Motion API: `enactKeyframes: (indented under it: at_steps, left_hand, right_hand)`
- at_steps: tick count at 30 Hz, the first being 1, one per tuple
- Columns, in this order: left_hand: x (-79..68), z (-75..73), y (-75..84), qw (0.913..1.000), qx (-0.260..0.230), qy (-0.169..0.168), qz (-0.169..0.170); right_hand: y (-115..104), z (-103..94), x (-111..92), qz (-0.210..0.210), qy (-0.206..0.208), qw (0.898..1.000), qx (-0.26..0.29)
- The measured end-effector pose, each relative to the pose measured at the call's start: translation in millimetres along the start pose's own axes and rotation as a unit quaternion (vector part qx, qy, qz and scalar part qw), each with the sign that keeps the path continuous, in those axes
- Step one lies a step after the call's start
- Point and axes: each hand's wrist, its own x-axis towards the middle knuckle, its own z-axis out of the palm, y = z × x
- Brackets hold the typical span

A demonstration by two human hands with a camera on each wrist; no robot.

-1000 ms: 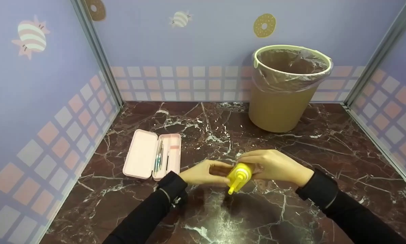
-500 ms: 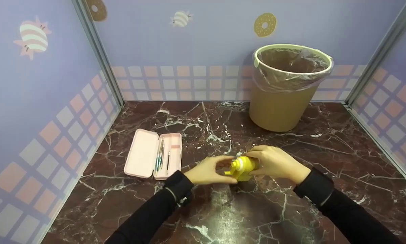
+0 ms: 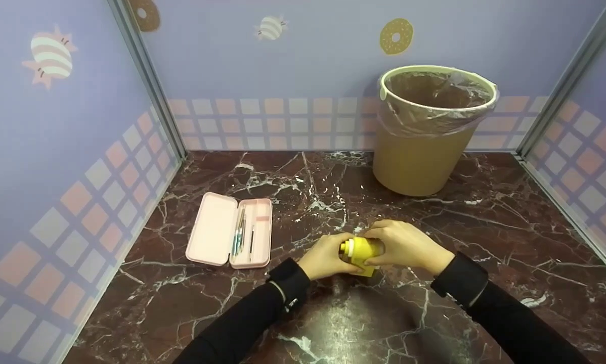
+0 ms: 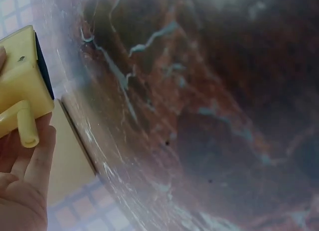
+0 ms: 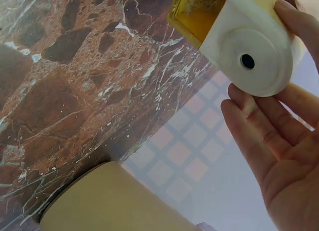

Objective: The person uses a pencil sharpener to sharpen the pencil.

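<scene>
Both hands hold a yellow hand-crank pencil sharpener (image 3: 368,247), lying tilted over the table. My right hand (image 3: 408,246) grips its right end, thumb on one side and fingers on the other. That end has a white face with a dark round hole (image 5: 247,61), beside an amber see-through drawer (image 5: 203,14) with shavings inside. Around the other end closes my left hand (image 3: 325,259), where the crank handle (image 4: 27,124) sticks out past the fingers. In the head view the left fingers hide most of the crank.
To the left lies an opened pink pencil case (image 3: 212,230) with several slim brushes or pens (image 3: 239,235). A tan waste bin (image 3: 417,162) with a clear plastic liner stands at the back right. Small white specks (image 3: 328,202) dot the marbled table (image 3: 222,323). Patterned panels enclose three sides.
The sharpener has turned from pointing its crank end toward the person to pointing left. My left hand has moved right and closed on that end.
</scene>
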Motion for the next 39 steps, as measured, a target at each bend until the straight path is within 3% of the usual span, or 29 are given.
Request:
enactKeyframes:
  at_steps: [17,26,34,39]
  left_hand:
    - [-0.5,13.3,-6.8,0.9995,0.028,0.013,0.008]
    - [-2.5,12.6,-6.5,0.9990,0.042,0.011,0.011]
    - [-0.8,9.3,1.8,0.9976,0.068,-0.002,-0.006]
    - [0.3,9.9,3.4,0.9963,0.085,-0.003,-0.012]
  right_hand:
    - [-1.8,13.0,-5.2,0.013,0.005,1.000,-0.006]
    - [-3.0,19.9,-8.0,0.009,0.029,1.000,-0.004]
    - [-0.6,23.8,-19.9,0.064,0.005,0.996,0.054]
    - [5.6,33.6,-32.5,0.116,-0.011,0.981,0.152]
